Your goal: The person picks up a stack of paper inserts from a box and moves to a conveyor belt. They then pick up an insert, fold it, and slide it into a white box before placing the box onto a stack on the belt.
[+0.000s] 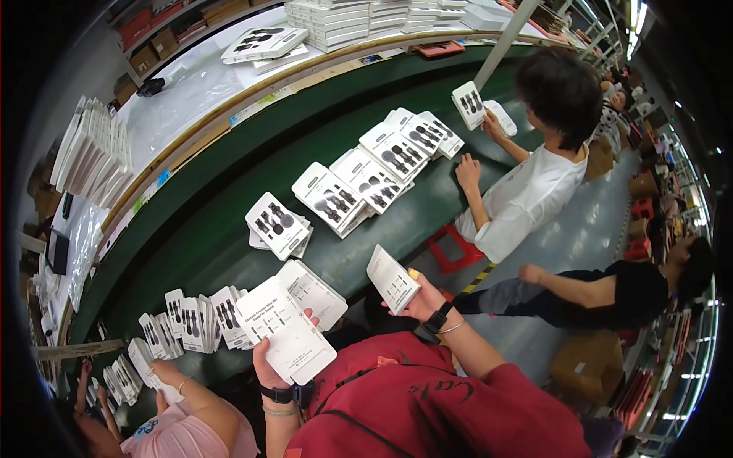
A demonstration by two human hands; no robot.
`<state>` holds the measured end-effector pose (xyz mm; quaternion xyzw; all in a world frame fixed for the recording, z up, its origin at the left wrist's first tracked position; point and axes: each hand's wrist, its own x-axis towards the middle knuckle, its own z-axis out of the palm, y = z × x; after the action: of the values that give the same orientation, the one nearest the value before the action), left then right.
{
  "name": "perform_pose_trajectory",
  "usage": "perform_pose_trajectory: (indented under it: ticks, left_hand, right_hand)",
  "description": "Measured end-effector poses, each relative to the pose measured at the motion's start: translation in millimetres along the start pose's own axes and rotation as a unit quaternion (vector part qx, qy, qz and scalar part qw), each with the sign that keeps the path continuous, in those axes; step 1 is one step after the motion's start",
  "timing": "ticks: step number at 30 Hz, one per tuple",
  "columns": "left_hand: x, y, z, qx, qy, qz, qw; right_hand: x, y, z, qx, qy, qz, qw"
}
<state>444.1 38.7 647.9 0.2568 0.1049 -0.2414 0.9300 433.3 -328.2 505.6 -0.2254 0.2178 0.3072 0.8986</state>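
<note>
My left hand [269, 368] is closed on a white flat box [289, 336], its printed back turned up, near the front edge of the green work surface [221, 183]. The fingertips show at the box's right side. My right hand [424, 299] grips a second white flat box [391, 276], tilted, its printed face toward me. Just beyond my left hand, more white boxes [324, 294] lie back side up on the surface, partly covered by the held box. Farther on sits a small pile of boxes [279, 225] with pictures of dark devices on their fronts.
Overlapping boxes [359, 172] run along the green surface. At the right a person in white [534, 183] holds a box; at the lower left a person in pink [206, 420] handles another. A red stool [450, 248] stands right. Stacked boxes [95, 153] are on the white far table.
</note>
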Motion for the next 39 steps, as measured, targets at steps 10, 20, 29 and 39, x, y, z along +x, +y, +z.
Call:
perform_pose_trajectory:
  ticks: [10,20,29,39]
  left_hand:
    - [4,4,-1,-0.008,-0.005,-0.014,1.0]
    - [9,4,1,-0.012,-0.012,-0.024,1.0]
    - [3,-1,-1,-0.008,0.01,-0.026,1.0]
    - [7,-1,-3,-0.006,-0.006,-0.037,0.999]
  right_hand:
    - [-1,1,6,0.014,-0.004,-0.009,1.0]
    - [-5,-1,11,0.035,-0.012,-0.019,0.999]
    - [-1,-5,7,0.047,-0.006,-0.046,0.998]
    - [4,-10,2,0.023,-0.004,-0.062,0.998]
